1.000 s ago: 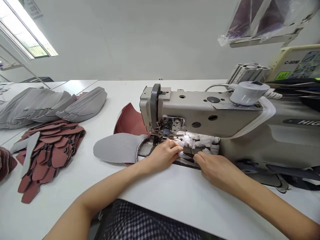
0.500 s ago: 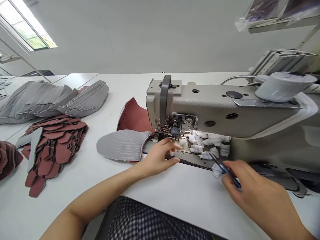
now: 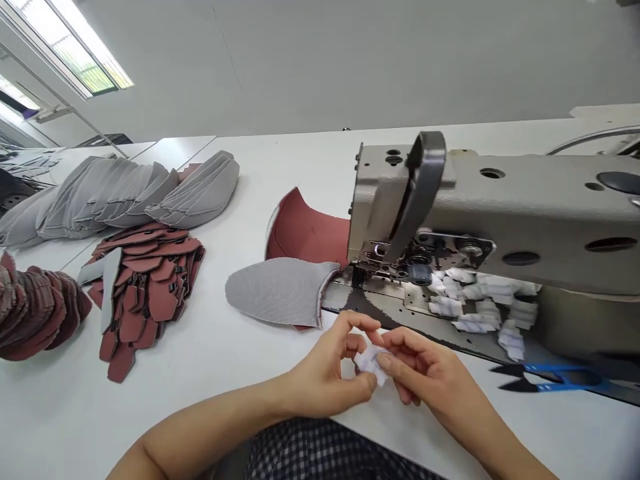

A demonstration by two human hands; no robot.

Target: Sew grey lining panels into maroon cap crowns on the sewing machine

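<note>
Both hands meet over the table edge in front of the sewing machine (image 3: pixel 400 193). My left hand (image 3: pixel 333 370) pinches a small white fabric label (image 3: pixel 371 362) between thumb and fingers. On the label's other side, my right hand (image 3: pixel 425 373) grips it too. Blue thread snips (image 3: pixel 560 378) lie to the right, blades pointing left. More white labels (image 3: pixel 483 303) are heaped on the machine bed beneath the arm. A grey mesh and red shoe upper (image 3: pixel 283 291) rests left of the needle area, its red part (image 3: pixel 313 230) reaching behind the machine head.
Grey curved pieces (image 3: pixel 115 193) are stacked at the back left. In front of them lies a pile of red pieces (image 3: pixel 150 287), with another red stack (image 3: pixel 37 310) at the far left. The white table (image 3: pixel 200 373) runs along a wall.
My right hand has put the thread snips down at the right and moved left to the label. My left hand has drawn back from the machine bed. The view has shifted left.
</note>
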